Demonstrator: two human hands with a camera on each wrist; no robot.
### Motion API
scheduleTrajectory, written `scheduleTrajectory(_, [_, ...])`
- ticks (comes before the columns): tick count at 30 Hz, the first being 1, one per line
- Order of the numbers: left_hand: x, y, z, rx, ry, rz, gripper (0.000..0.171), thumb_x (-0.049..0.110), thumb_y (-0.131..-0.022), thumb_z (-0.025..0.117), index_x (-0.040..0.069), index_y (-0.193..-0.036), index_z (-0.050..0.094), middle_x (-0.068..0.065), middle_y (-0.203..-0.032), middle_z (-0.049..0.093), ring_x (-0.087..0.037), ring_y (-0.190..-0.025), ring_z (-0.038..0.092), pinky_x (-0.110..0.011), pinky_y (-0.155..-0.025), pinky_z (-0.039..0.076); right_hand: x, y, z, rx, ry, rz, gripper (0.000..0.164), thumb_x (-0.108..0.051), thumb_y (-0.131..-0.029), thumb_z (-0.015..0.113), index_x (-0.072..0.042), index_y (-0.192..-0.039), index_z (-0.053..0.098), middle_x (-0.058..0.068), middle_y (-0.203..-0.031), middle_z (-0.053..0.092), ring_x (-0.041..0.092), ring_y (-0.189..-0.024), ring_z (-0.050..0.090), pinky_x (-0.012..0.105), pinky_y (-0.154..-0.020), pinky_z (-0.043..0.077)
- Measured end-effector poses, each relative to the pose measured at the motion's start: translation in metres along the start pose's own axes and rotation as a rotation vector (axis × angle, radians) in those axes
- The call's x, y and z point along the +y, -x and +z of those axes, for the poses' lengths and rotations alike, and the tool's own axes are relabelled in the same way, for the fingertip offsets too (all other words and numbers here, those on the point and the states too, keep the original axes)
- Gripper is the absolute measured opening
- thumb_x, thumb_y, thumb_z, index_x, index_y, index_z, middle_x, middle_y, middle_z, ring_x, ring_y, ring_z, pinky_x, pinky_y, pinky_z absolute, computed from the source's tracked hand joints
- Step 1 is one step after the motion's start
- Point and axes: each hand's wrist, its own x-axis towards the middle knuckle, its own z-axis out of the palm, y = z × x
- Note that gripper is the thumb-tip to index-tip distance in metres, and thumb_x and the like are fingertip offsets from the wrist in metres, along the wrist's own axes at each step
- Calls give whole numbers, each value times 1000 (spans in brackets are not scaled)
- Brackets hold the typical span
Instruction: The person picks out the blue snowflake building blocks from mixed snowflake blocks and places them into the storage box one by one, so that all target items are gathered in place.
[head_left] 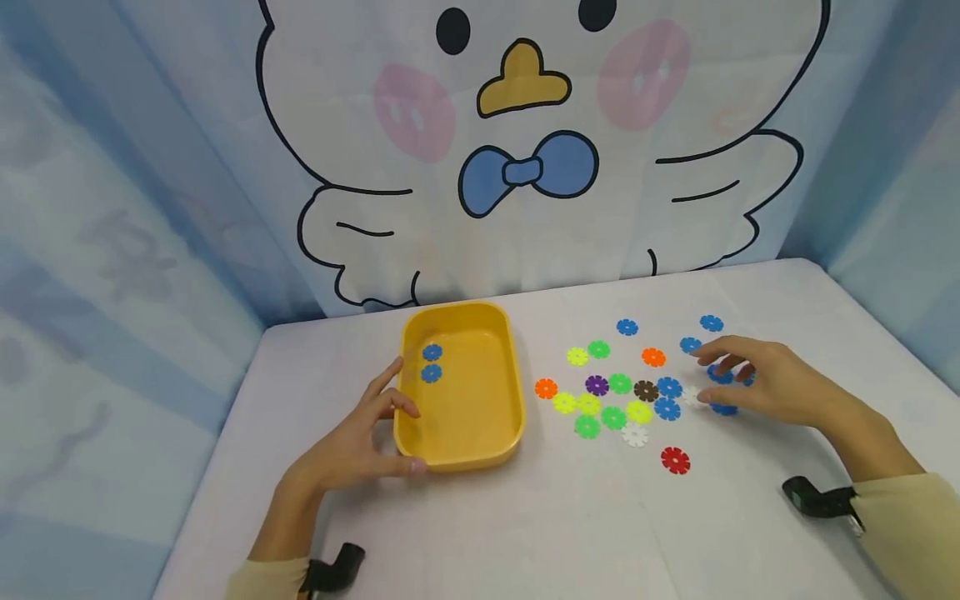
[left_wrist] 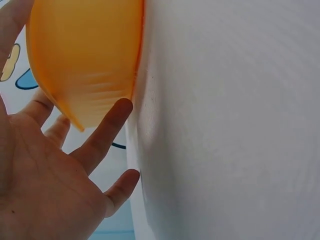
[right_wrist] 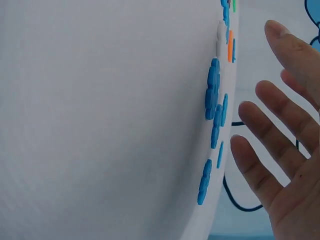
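Observation:
My left hand (head_left: 348, 446) holds the yellow plastic tray (head_left: 517, 392) at its left side, fingers at the rim and thumb by the near left corner. Two blue snowflake discs (head_left: 431, 373) lie inside, towards the tray's far left. In the left wrist view, the tray wall (left_wrist: 90, 60) stands among spread fingers. My right hand (head_left: 787, 387) hovers over several blue snowflake discs (head_left: 720, 375) on the right, with nothing in its fingers. From the right wrist, its fingers appear parted, above a blue disc (right_wrist: 212, 90). A white disc (head_left: 691, 397) lies near the thumb, partly covered.
Between tray and right hand are scattered discs: green (head_left: 587, 427), yellow (head_left: 564, 402), orange (head_left: 546, 388), purple (head_left: 597, 385) and brown (head_left: 646, 391). A red disc (head_left: 675, 460) lies nearest the front. The white-covered table (head_left: 525, 533) meets a printed curtain (head_left: 525, 250) behind.

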Motion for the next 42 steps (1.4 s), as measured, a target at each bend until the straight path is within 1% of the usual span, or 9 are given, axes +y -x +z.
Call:
scheduleTrajectory(2, [-1, 1, -1, 3, 4, 8, 57, 40, -76, 91, 19, -115, 57, 3, -173, 0, -41, -149, 31, -67, -113, 36, 2, -2, -1, -24, 2, -3, 58, -37, -77, 91, -13, -125, 68, 3, -113, 73, 23, -94, 67, 26, -76, 58])
scheduleTrajectory(4, [-2, 2, -1, 0, 8, 11, 56, 40, -76, 91, 18, -116, 57, 2, -173, 0, -42, -151, 27, -67, -114, 34, 4, -1, -2, -52, 9, 11, 59, -38, -77, 91, -14, -126, 68, 1, -114, 74, 22, -94, 68, 26, -77, 58])
scheduleTrajectory(10, [-3, 1, -1, 2, 0, -2, 55, 40, -76, 91, 21, -116, 57, 7, -173, -1, -41, -153, 26, -68, -115, 32, 11, 8, -6, -106, 18, 74, 59, -40, -78, 90, -17, -127, 67, 1, -117, 73, 19, -96, 66, 23, -79, 56])
scheduleTrajectory(16, [-3, -1, -1, 3, -7, -10, 56, 40, -75, 91, 22, -115, 57, 8, -173, -1, -40, -154, 23, -68, -115, 31, 19, 19, -1, -115, 2, 88, 56, -35, -79, 90, -17, -128, 68, 2, -119, 73, 6, -95, 63, 21, -79, 56])
scheduleTrajectory(21, [-3, -1, -1, -2, 11, 8, 55, 40, -76, 91, 21, -115, 57, 5, -173, 0, -42, -154, 22, -70, -115, 30, 20, 23, 1, -101, 7, 68, 56, -33, -79, 90, -16, -128, 68, 0, -118, 73, 0, -94, 60, 21, -80, 56])
scheduleTrajectory(28, [-2, -1, -1, 2, 14, 9, 54, 38, -77, 91, 22, -115, 57, 3, -173, 0, -43, -152, 24, -70, -114, 31, 22, 21, 3, -49, 21, 4, 48, -28, -78, 91, -16, -120, 72, -3, -112, 73, 1, -90, 61, 21, -76, 55])
scheduleTrajectory(33, [-1, 0, 0, 4, 14, 10, 54, 37, -77, 91, 20, -115, 57, 1, -174, -1, -43, -154, 21, -71, -114, 30, 22, 20, 4, -32, 14, 0, 42, -22, -77, 91, -17, -115, 73, -5, -107, 73, 2, -87, 60, 21, -74, 55])
scheduleTrajectory(39, [-2, 0, 0, 9, 10, 22, 55, 38, -77, 91, 20, -116, 57, 2, -173, 0, -42, -152, 25, -68, -114, 34, 21, 20, 5, -18, 21, -15, 40, -16, -77, 91, -17, -113, 73, -8, -103, 72, 2, -84, 60, 21, -72, 54])
scheduleTrajectory(42, [-2, 0, 0, 9, 8, 19, 55, 38, -77, 91, 20, -117, 57, 2, -173, 0, -42, -152, 25, -68, -114, 34, 20, 21, 5, -12, 29, -13, 40, -17, -76, 91, -17, -113, 73, -9, -101, 72, 2, -83, 60, 21, -72, 55])
